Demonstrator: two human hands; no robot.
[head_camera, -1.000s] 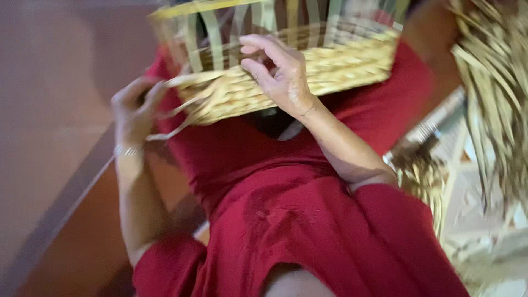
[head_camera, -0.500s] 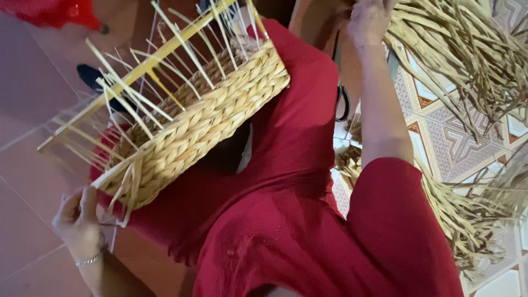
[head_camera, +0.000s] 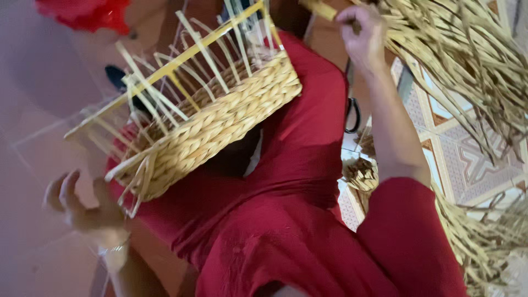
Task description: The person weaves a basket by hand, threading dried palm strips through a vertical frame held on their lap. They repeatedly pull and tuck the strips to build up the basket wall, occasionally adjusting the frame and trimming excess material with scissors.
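A half-woven straw basket (head_camera: 220, 124) lies tilted on my lap over a red dress (head_camera: 286, 231), with loose upright stakes sticking out of its braided wall. My right hand (head_camera: 360, 36) is raised at the top of the view, closed on a flat yellow straw strand (head_camera: 319, 8) at the edge of a large bundle of dried straw (head_camera: 462, 66). My left hand (head_camera: 74, 203) hovers low on the left, just beyond the basket's frayed corner. Its fingers are curled and apart, and it holds nothing.
More dried straw (head_camera: 484, 236) lies on the patterned floor tiles (head_camera: 462, 159) at the right. A black loop like a scissor handle (head_camera: 352, 115) hangs beside my right forearm. A red object (head_camera: 88, 14) sits at the top left, a dark object (head_camera: 114, 77) behind the basket.
My right hand left the basket's rim and rose to the straw bundle, closing on a strand. My left hand came off the basket's corner and dropped lower. The view swung and the basket now looks tilted.
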